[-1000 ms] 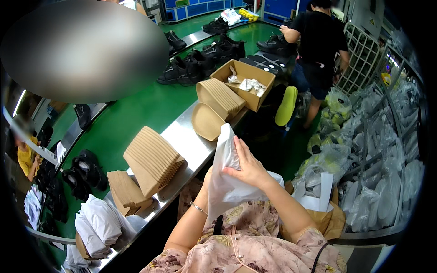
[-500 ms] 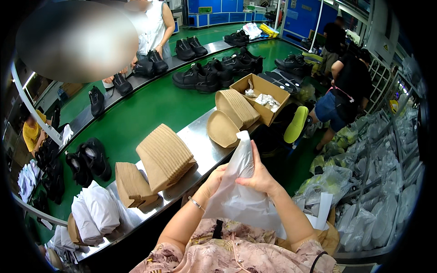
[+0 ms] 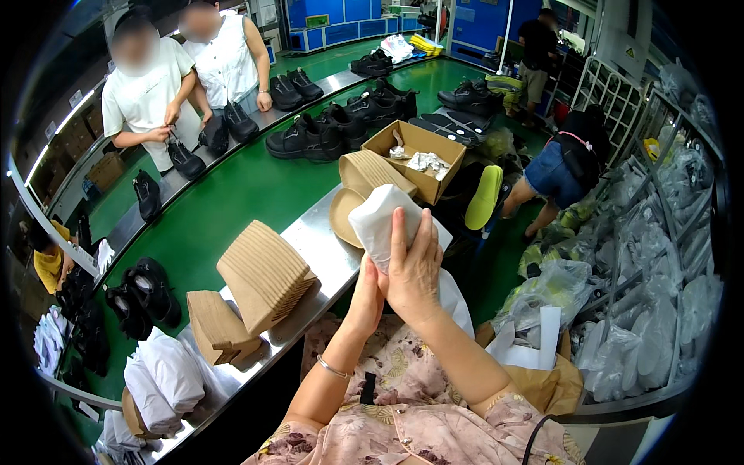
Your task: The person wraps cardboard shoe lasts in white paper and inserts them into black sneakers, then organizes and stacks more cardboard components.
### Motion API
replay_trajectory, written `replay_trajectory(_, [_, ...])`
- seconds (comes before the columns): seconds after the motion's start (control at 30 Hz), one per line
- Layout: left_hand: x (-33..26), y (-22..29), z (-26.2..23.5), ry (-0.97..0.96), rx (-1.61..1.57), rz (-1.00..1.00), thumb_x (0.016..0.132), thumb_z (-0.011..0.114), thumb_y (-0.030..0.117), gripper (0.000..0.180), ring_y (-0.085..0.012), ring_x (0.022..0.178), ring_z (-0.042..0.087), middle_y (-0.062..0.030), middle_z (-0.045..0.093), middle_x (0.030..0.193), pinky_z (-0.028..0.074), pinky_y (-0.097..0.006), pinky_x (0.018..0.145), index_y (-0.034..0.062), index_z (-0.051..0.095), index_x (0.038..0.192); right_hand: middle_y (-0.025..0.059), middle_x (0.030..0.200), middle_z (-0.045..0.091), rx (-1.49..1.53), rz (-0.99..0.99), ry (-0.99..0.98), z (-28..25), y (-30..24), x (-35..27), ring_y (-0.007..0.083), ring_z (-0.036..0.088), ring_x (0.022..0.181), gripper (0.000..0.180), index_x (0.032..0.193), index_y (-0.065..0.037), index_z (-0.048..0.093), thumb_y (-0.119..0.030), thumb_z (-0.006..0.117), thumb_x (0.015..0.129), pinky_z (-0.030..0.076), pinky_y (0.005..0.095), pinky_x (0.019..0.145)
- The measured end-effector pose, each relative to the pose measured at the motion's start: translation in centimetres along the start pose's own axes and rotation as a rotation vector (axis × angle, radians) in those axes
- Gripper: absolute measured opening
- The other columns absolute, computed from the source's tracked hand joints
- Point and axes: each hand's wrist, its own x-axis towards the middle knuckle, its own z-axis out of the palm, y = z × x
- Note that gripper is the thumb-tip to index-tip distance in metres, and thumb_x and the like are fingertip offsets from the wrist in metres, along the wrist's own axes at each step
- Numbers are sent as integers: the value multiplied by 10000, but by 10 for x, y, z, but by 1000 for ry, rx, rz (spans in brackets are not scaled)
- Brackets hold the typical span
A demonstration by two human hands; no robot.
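Three stacks of tan insoles (image 3: 263, 273), one cardboard box (image 3: 418, 147), perhaps four other people (image 3: 147, 85).

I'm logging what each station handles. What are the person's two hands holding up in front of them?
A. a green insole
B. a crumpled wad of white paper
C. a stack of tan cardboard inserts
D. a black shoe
B: the left hand and right hand are both closed around a wad of white paper, raised above the steel table.

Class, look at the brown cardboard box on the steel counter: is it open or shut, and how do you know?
Open. The cardboard box has its top flaps folded outward, and crumpled white paper shows inside it.
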Motion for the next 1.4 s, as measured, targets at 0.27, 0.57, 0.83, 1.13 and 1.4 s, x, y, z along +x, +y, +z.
replay_trajectory(0.27, [-9,18,-5,142,-111,115,904,518,378,597,-232,1175,462,-133,462,1287,360,-367,1001,-18,339,1313,179,1423,268,1071,-6,-383,-25,41,9,282,283,1321,752,1408,-41,242,-238,646,804,273,366,1046])
replay_trajectory(0.57, [-21,36,-15,38,-195,-62,690,634,646,990,-252,1182,467,-151,454,1295,386,-391,999,-27,300,1334,37,1008,587,1814,734,-478,-12,35,-22,102,522,914,333,1078,-7,530,-282,367,986,405,232,837])
replay_trajectory(0.83, [-13,38,-4,151,-192,-47,638,542,762,1079,-264,1216,440,-150,441,1321,374,-396,1016,-3,289,1355,44,963,602,1756,694,-361,4,32,-18,104,559,873,299,1050,-13,523,-276,398,978,444,242,812])
replay_trajectory(1.13, [-7,37,-10,76,-160,-126,737,556,671,923,-245,1216,436,-119,440,1323,372,-391,1017,24,314,1350,131,1402,305,1125,357,-379,38,54,4,198,329,1266,417,1228,-31,495,-342,448,955,281,312,1029])
replay_trajectory(1.4, [12,54,-4,245,-92,-42,781,513,664,853,-259,1160,483,-149,483,1248,386,-394,997,9,356,1304,158,1345,357,1433,313,-821,-25,48,-5,217,369,1223,1017,1440,-58,80,-268,765,718,321,320,1005])
